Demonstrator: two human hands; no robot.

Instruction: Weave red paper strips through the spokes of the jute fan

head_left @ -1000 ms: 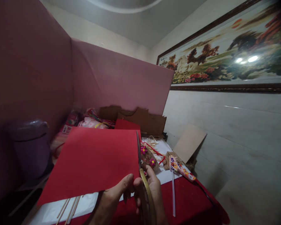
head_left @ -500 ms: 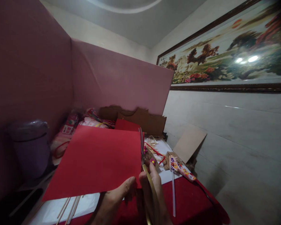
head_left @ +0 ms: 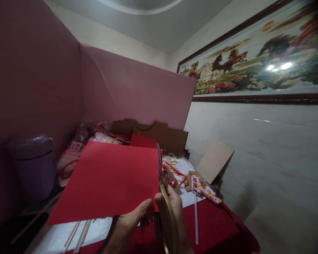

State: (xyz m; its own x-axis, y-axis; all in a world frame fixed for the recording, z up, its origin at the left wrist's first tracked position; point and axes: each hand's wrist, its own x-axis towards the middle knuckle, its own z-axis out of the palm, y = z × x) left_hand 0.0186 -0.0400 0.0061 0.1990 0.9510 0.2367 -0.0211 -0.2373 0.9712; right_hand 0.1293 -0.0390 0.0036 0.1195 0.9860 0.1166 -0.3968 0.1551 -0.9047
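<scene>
Red paper (head_left: 108,183) is seen in the head view held above the worktop (head_left: 217,225), pinched at its near edge in the grip of the left hand (head_left: 129,224), while scissors (head_left: 164,199) are clasped in the grip of the right hand (head_left: 176,211), blades set along the sheet's right edge. As the sheet is held at one corner only, it could be bent between the blades and a ragged cut caused; the left thumb, just beside them, could be nicked.

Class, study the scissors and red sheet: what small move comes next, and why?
Probably a snip with the right hand: the scissors lie along the right edge of the red sheet, tips near its top corner, while the left hand pinches the bottom edge.
</scene>
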